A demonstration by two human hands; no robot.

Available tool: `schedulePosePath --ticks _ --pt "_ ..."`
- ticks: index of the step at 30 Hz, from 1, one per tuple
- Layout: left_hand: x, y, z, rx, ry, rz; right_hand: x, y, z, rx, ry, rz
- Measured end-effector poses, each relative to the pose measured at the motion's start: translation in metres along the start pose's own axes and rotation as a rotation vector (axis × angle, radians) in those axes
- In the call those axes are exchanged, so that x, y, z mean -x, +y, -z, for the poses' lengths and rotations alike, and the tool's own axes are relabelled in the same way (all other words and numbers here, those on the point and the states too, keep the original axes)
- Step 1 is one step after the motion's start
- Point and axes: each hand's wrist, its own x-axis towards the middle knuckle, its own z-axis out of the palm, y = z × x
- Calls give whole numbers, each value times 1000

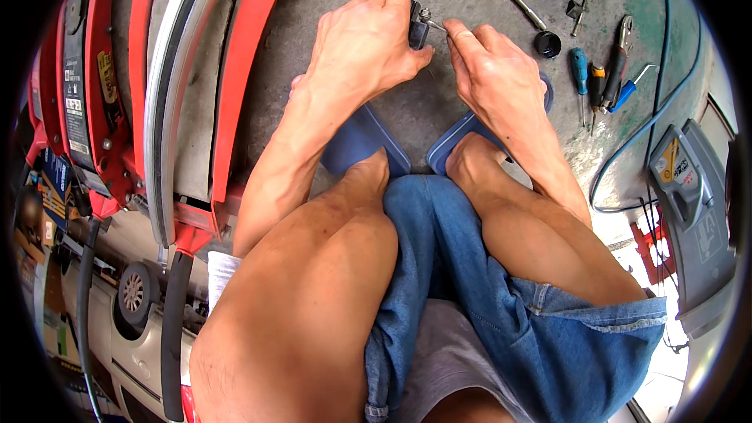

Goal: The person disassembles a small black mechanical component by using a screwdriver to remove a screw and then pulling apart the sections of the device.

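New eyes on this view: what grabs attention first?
Probably the big red metal equipment along the left side. Then, at upper centre, the left hand holding a small black part, with the right hand gripping a slim metal shaft beside it. Lower centre, blue denim.

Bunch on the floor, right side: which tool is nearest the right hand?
The teal-handled screwdriver, leftmost of the bunch; the orange-handled tool, pliers and blue bent-tipped tool lie farther from the right hand.

black part (pixel 416 25), blue shorts (pixel 429 207), red bar (pixel 247 70)
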Motion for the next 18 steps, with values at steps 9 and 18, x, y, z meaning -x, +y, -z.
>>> schedulePosePath --ticks 9,18 --pt "-7 -9 -27 -43 29 -19 -8 -1 -14 168 -21 42" --pt "-13 -3 -33 -143 72 -126 -13 24 -14 154 -44 133"
